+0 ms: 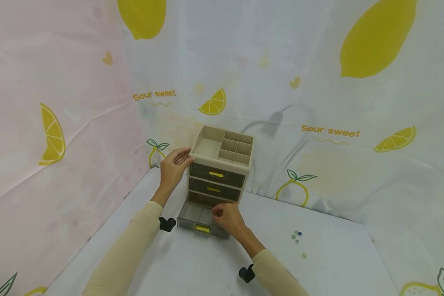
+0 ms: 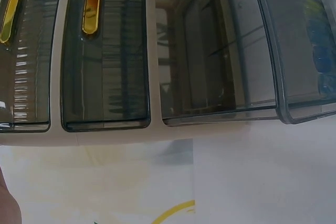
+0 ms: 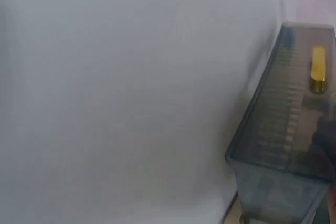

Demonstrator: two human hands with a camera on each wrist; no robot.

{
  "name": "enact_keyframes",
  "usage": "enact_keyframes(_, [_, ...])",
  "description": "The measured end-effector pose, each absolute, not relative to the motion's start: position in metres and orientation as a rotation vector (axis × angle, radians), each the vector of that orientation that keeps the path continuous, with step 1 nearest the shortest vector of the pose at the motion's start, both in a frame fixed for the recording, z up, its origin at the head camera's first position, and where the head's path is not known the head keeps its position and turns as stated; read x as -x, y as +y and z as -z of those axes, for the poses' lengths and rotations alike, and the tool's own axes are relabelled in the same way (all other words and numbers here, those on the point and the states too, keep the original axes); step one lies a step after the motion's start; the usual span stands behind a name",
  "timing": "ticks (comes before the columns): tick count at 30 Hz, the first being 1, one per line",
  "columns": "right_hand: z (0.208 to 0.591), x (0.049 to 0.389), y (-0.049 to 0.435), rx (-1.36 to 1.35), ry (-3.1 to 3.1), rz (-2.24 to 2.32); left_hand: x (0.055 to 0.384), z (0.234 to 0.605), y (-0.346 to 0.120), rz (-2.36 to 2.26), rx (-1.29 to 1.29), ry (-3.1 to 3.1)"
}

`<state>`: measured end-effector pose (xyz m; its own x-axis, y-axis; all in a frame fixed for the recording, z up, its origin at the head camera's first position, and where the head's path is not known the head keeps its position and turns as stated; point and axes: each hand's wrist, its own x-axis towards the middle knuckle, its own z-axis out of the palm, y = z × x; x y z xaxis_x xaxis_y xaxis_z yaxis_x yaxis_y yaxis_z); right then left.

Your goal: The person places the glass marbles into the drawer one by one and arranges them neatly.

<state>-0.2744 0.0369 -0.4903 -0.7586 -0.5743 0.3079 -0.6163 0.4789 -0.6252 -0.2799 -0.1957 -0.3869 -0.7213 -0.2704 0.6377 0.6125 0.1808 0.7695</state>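
A beige desktop organizer (image 1: pixel 220 164) has its bottom drawer (image 1: pixel 192 224) pulled out. The drawer is smoky and see-through with a yellow handle (image 1: pixel 202 229). At the organizer's upper left edge, my left hand (image 1: pixel 172 166) rests with fingers fairly straight against it. My right hand (image 1: pixel 227 218) is over the right part of the drawer, fingers bent together; I cannot tell if something small is between them. Blue and greenish marbles (image 2: pixel 323 59) show at the drawer's front in the left wrist view. The right wrist view shows the drawer front (image 3: pixel 286 108) close up.
Several small glass marbles (image 1: pixel 297 241), one blue (image 1: pixel 300 234), lie on the white table right of the organizer. Two upper drawers (image 1: pixel 216 174) are closed, and the top tray (image 1: pixel 207 146) has compartments. A lemon-print cloth (image 1: pixel 244 61) hangs behind.
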Motion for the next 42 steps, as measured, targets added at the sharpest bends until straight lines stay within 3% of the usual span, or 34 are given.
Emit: enact_keyframes(42, [0.509,0.288,-0.007,-1.002,-3.001,-1.288,0.281,0.387,-0.195,1.613,0.305,-1.777])
